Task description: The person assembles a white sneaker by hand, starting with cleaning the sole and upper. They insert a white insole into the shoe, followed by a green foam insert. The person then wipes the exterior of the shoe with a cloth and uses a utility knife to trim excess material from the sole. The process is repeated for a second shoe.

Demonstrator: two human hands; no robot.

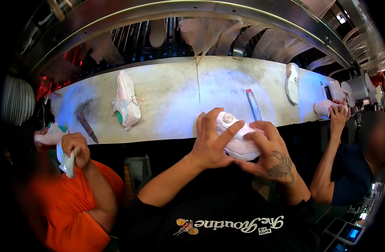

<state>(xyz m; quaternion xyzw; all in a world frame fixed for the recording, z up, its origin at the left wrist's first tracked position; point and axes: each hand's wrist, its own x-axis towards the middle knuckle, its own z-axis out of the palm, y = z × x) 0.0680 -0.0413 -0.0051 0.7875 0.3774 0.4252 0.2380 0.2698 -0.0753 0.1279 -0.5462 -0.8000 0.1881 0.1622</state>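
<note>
Both my hands hold a pale pinkish-white sneaker point(241, 150) in front of my chest, at the near edge of the white work surface. My left hand point(212, 142) wraps its left side, fingers over the top beside a round dial-like piece. From the right, my right hand point(269, 152) closes around the other end, its thumb and fingers pressed on the shoe. Parts of the sneaker are hidden behind my fingers. Just beyond my right hand lies a slim grey-blue tool point(254, 105) with a red end; its exact kind is unclear.
Another sneaker point(127, 101) with green lining lies left on the work surface point(171, 92), near a knife-like tool point(87, 127). A white sole point(292, 84) lies right. Co-workers in orange point(83, 201) and dark blue point(354, 176) handle shoe parts alongside. Behind runs a conveyor with clear strips point(243, 40).
</note>
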